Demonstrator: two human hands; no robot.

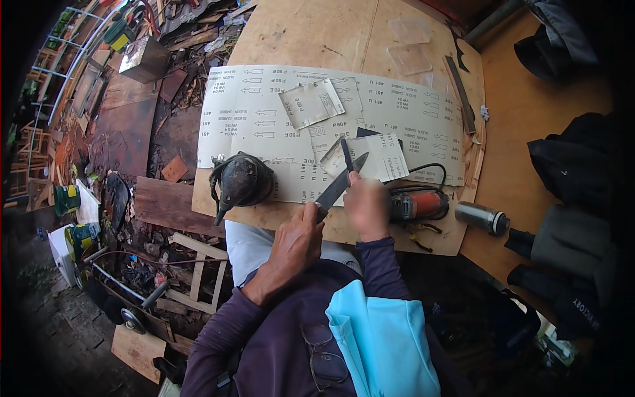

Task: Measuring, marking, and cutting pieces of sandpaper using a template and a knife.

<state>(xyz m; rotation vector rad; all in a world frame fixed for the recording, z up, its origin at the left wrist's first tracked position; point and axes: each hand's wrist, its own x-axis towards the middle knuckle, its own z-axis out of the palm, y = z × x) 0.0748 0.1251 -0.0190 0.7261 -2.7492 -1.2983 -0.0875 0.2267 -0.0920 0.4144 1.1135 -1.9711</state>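
My left hand [297, 236] is closed around the handle of a knife [336, 190], whose dark blade points up and to the right. Beside the blade is my right hand [368, 208], mostly blurred, its fingertips pinched on a narrow dark strip [346, 154] that crosses near the knife tip. Below both lies a large pale sandpaper sheet [231, 106], printed side up. Two smaller cut sandpaper pieces rest on it: one piece [311, 106] farther off, another piece [383, 157] just beyond my hands.
A dark power sander [245, 182] stands left on the wooden board [311, 33]. To the right are a red corded power tool [426, 204], yellow-handled pliers [423, 239] and a metal bottle [481, 218]. Clear plastic pieces [409, 58] lie at the back. Scrap wood covers the ground left.
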